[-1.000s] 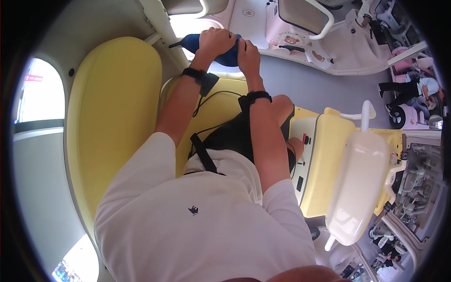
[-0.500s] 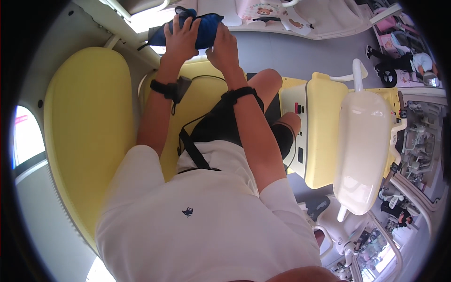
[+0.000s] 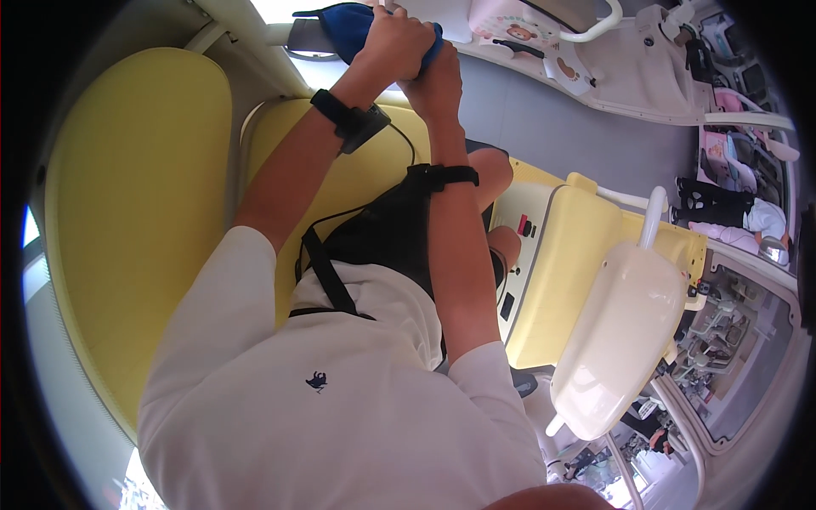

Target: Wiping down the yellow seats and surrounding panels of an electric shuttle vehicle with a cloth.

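Observation:
A bunched blue cloth with dark edging point(image 3: 344, 32) is gripped near the top edge of the view, out to the left of my lap. My left hand point(image 3: 396, 42) is closed over it from above, fingers curled round the fabric. Just below and touching it, my right hand point(image 3: 437, 83) is also closed on the cloth's right end. Part of the cloth is hidden behind both hands. A black strap with a small device point(image 3: 361, 126) sits on my left wrist, its cable running down to my lap.
I sit on a yellow seat point(image 3: 280, 149) beside a tall yellow backrest point(image 3: 140, 221). At right stand a yellow-and-white console point(image 3: 552, 280) and a glossy cream housing point(image 3: 619, 340). Another cream vehicle body point(image 3: 629, 76) lies beyond the grey floor. A person point(image 3: 731, 208) is at far right.
My left hand has gone from fingers spread on the cloth to closed round it. Both hands have shifted right and now press together. The view has turned slightly.

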The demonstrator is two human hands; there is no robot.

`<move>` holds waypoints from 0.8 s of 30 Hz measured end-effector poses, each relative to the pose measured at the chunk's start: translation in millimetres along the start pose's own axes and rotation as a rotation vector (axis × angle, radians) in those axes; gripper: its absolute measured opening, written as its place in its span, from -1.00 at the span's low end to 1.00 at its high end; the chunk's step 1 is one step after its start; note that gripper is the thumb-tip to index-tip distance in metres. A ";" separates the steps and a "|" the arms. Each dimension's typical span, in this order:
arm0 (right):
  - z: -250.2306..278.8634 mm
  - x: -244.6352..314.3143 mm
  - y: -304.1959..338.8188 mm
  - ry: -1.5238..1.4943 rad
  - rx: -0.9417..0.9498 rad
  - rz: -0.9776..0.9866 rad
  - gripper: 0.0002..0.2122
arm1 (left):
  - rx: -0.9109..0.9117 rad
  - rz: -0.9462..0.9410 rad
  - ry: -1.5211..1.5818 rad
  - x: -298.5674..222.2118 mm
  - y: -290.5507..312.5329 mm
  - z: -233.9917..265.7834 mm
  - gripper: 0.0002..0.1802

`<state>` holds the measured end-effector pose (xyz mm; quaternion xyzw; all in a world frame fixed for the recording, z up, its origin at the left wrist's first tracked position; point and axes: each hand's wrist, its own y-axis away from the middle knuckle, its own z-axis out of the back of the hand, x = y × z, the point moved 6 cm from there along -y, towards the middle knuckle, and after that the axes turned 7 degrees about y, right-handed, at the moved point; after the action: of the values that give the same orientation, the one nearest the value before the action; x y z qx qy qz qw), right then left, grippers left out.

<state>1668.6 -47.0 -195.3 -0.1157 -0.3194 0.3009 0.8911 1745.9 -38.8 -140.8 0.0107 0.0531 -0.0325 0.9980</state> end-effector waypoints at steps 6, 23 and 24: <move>-8.8 -21.8 -11.1 -0.131 0.204 -0.160 -0.44 | 0.160 -0.023 -0.023 18.1 -24.4 -31.6 -0.47; 14.8 -27.3 32.2 -0.041 -0.027 -0.322 -0.52 | -0.279 -0.257 0.594 13.8 24.0 10.4 -0.59; 16.2 -32.5 38.1 -0.028 -0.025 -0.353 -0.49 | -0.325 -0.266 0.738 14.6 26.5 12.7 -0.65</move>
<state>1620.7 -36.4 -214.3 -0.0644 -0.3509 0.1374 0.9240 1763.5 -13.6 -129.3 -0.1428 0.4120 -0.1464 0.8880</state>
